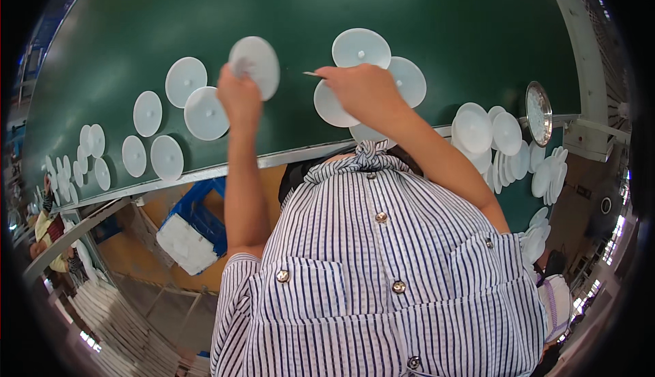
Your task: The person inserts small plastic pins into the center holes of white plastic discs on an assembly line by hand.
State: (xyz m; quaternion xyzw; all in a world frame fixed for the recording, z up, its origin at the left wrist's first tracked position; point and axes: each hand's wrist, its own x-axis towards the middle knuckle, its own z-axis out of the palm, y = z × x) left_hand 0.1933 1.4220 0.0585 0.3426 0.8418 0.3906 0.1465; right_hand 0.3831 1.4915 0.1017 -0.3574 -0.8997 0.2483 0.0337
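Item: white disc, raised over the green tabletop, my left hand closed around it. Right hand pinches a thin tool. I judge many discs untrimmed.

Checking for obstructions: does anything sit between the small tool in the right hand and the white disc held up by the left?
Nothing visible: only bare green belt shows between the right hand and the white disc in the left hand.
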